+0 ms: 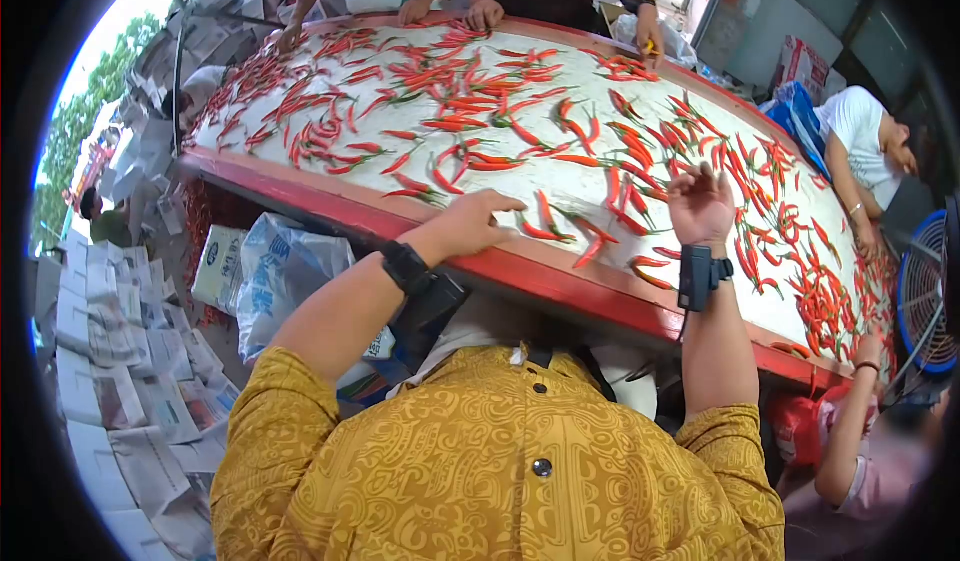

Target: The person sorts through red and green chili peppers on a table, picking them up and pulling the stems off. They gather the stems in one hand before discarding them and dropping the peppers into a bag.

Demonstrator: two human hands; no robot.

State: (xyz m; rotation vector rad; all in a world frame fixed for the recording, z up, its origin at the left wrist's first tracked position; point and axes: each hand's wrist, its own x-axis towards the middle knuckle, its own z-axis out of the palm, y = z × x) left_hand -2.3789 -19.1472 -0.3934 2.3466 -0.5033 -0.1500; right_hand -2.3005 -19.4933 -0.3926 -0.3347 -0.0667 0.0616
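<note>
Red chili peppers (pixel 495 161) with green stems lie scattered over a white-topped table (pixel 340 183) with a red rim. My left hand (pixel 472 225) rests at the near edge, thumb and forefinger apart, with nothing seen between them. Just right of its fingertips are a few chilies (pixel 545 223). My right hand (pixel 701 206) is turned palm up above the tabletop, its fingers loosely curled and apart, no pepper visible in it. Chilies lie on both sides of it. Both my wrists wear black devices.
Across the table, two people's hands (pixel 484 11) are among the chilies. Other people work at the right end, near a blue-rimmed fan (pixel 925 291). A plastic bag (pixel 285 276) and a white carton (pixel 218 269) stand below the rim at left. Stacked white cartons (pixel 110 361) line the left side.
</note>
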